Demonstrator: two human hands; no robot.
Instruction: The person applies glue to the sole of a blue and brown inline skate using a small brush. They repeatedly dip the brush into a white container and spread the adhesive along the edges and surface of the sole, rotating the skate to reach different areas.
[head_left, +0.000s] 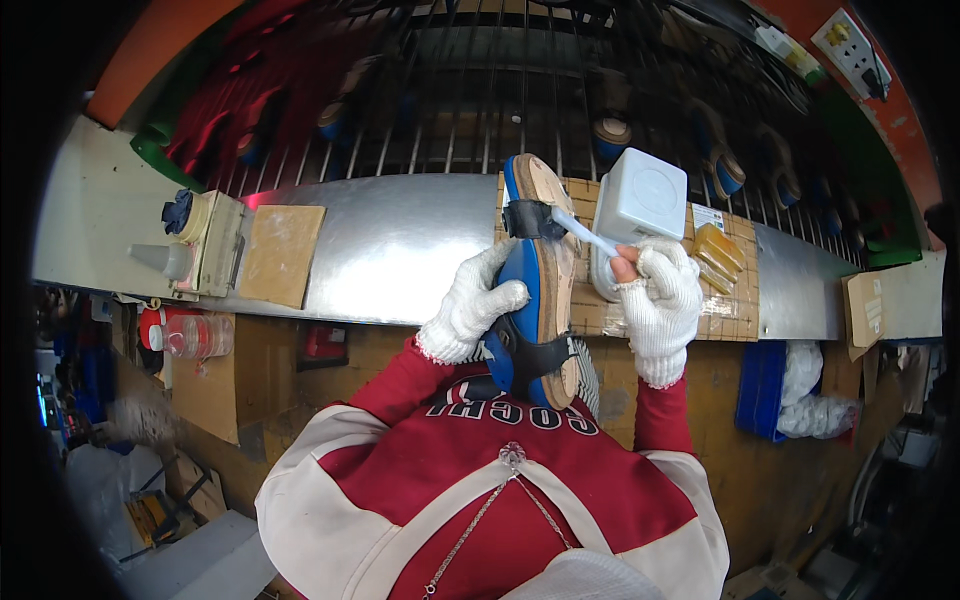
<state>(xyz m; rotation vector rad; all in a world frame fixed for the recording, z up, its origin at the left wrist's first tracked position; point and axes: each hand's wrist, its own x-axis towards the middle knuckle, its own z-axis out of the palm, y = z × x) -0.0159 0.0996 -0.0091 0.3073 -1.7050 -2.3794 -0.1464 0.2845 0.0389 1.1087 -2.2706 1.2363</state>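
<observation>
A sandal [527, 267] with a blue footbed, a cork-coloured side and black straps is held on its edge in front of my chest, its pale underside turned to the right. My left hand [472, 305], in a white knit glove, grips it around the middle from the left. In my right hand [658, 305], gloved in white with bare fingertips, is a slim white brush [588, 232]. The brush's head meets the sandal near the upper strap and the sole's edge; its bristles cannot be made out.
A white plastic tub [645, 192] stands on a cardboard sheet [738, 316], beside yellow blocks [718, 255]. Behind the metal ledge [400, 250], more sandals lie on a rack of bars [450, 140]. A tan board [283, 255] and a small glue-stained container [190, 218] are at left.
</observation>
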